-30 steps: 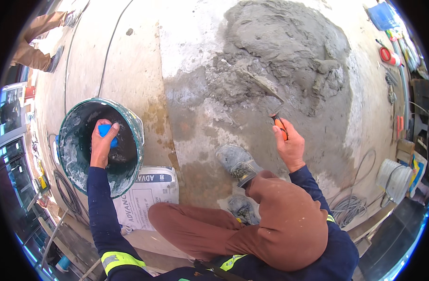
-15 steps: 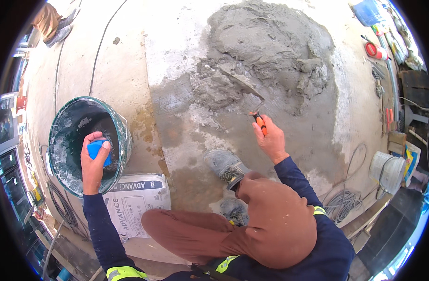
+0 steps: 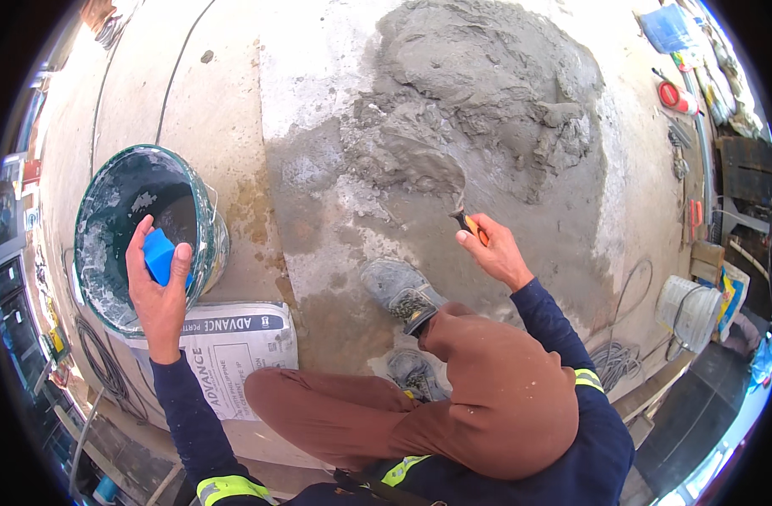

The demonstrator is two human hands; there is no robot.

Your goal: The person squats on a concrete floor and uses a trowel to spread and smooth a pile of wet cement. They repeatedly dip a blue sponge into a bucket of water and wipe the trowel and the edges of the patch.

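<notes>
My left hand (image 3: pixel 160 291) grips a small blue angular piece (image 3: pixel 157 255), its exact kind unclear, over the mouth of a dark green bucket (image 3: pixel 219 244). Grey residue coats the bucket's inner wall, and grey contents show inside. My right hand (image 3: pixel 497 253) is closed round the black and orange handle of a trowel (image 3: pixel 469 224). Its blade points away from me, largely sunk in or smeared with wet grey mortar, so little of it shows. A broad mound of mortar (image 3: pixel 495 76) spreads over the floor beyond the trowel.
A paper cement bag (image 3: pixel 234 358) lies beside the bucket, next to my bent knee. My boots (image 3: pixel 400 291) stand near the mortar. Along the right are a white pail (image 3: pixel 691 314), a coiled cable (image 3: pixel 615 361) and a red can (image 3: pixel 676 96). Another person's foot (image 3: pixel 110 32) is at far left.
The trowel's blade has turned from lying across the mortar to pointing away, scraping its near edge. My left hand has shifted slightly, and the blue piece now sits tilted between spread fingers and thumb.
</notes>
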